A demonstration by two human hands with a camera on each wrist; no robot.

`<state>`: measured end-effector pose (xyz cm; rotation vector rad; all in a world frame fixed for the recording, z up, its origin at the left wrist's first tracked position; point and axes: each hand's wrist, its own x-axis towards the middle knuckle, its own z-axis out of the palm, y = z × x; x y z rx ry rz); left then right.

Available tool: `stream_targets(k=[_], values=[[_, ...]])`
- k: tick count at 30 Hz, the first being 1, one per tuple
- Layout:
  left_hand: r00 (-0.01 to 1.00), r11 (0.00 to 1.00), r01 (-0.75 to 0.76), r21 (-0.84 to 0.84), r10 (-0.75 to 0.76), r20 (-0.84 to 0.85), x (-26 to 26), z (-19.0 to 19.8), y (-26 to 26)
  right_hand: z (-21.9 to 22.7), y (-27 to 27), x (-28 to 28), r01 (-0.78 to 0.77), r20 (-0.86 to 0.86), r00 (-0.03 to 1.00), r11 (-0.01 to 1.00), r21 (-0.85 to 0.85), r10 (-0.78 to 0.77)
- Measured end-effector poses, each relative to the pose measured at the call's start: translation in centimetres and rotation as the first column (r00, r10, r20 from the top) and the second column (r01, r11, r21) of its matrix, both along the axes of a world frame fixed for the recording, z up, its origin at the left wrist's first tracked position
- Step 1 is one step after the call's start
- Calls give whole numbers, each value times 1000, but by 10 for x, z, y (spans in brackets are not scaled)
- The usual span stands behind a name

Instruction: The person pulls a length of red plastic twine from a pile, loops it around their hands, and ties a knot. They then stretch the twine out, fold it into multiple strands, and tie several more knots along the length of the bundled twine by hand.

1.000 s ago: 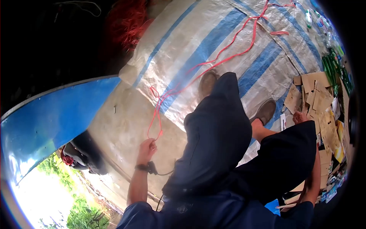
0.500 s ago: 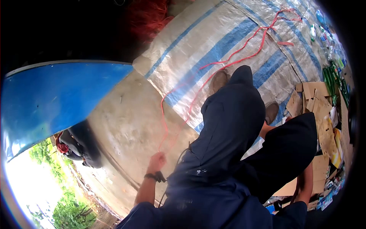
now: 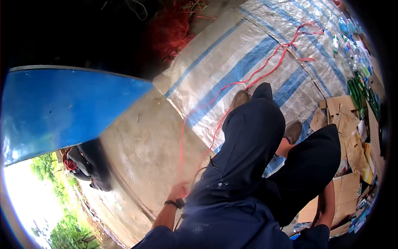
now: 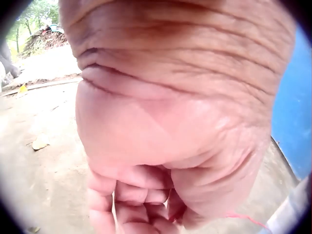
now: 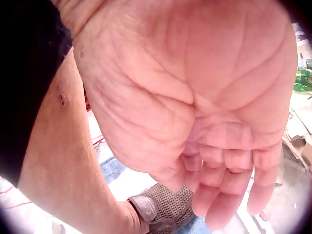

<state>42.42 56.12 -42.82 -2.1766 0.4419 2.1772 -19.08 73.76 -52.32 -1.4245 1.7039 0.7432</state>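
Currently, at far left in the head view, the curved blue panel (image 3: 62,108) is filling more of the frame than half a second ago. Right of it, the left hand (image 3: 179,191) is sitting lower and closer to the body than before, beside the dark-trousered thigh. In the left wrist view its fingers (image 4: 131,204) are curling tight into the palm, and the thin red plastic cord (image 3: 195,120) is emerging beside the fist (image 4: 243,217), pinched there. The cord is running from the fist up over the bare concrete floor (image 3: 141,149) and onto the white woven sheet with blue stripes (image 3: 232,70); it is lying straighter than earlier, its loop on the concrete gone. Further right, two brown shoes (image 3: 240,98) are resting on the sheet. The right hand is not showing in the head view; the right wrist view is showing it (image 5: 214,146) hanging with palm exposed, fingers (image 5: 219,195) loosely bent, gripping nothing, above one shoe (image 5: 161,212). Flattened brown cardboard pieces (image 3: 346,124) are lying at far right.
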Motion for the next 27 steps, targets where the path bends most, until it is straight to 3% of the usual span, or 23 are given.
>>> stream_targets(k=[2, 5, 9, 11, 13, 15, 16, 17, 18, 20, 21, 22, 23, 24, 25, 26, 27], values=[[987, 998, -20, 54, 11, 163, -11, 3, 4, -3, 4, 5, -13, -4, 1000, 1000, 16, 13], [992, 997, 56, 54, -61, 112, 22, -18, 7, -3, 2, 8, -23, -7, 1000, 999, 28, 23], [987, 986, 117, 116, -129, 93, 24, -8, 15, -3, -4, 18, -37, 13, 999, 999, 29, 37], [981, 993, -74, 97, 55, 187, -23, 33, 12, -22, -9, 26, -43, 23, 999, 998, 37, 42], [980, 992, -74, 98, 54, 189, 19, -9, 23, -22, -11, 29, -51, 30, 998, 998, 40, 50], [980, 992, -74, 102, 53, 194, 21, 1, 30, -13, -13, 27, -62, 29, 998, 997, 52, 61], [962, 976, 219, 3, -217, 166, -19, 45, 21, -12, -11, 25, -62, 35, 998, 997, 56, 60], [867, 866, 490, -102, -471, 163, -42, 69, 16, -10, -6, 26, -62, 37, 998, 996, 62, 60], [866, 865, 491, -101, -473, 161, -37, 65, 16, -7, -3, 26, -63, 38, 997, 996, 68, 61], [529, 496, 836, -234, -841, 110, -16, 43, 17, -16, -2, 30, -59, 38, 998, 995, 75, 56], [528, 495, 837, -234, -842, 108, -1, 29, 24, -13, -8, 30, -59, 40, 998, 995, 79, 56], [762, 749, 644, -158, -646, 44, 15, 16, 35, -8, -10, 31, -67, 46, 997, 995, 77, 64], [924, 922, 382, -63, -382, 8, 28, 6, 45, -20, -9, 29, -71, 50, 996, 994, 83, 67], [923, 922, 384, -60, -384, 4, 38, 1, 47, -20, -8, 32, -62, 51, 997, 994, 86, 57], [716, 699, 697, -161, -689, 108, 47, -1, 46, -19, -8, 32, -62, 51, 997, 994, 90, 58], [412, 367, 906, -213, -879, 240, 54, -5, 46, -20, -10, 33, -64, 53, 997, 993, 96, 59], [413, 368, 905, -212, -880, 236, 45, 6, 43, -22, -11, 33, -67, 57, 996, 993, 94, 62]])
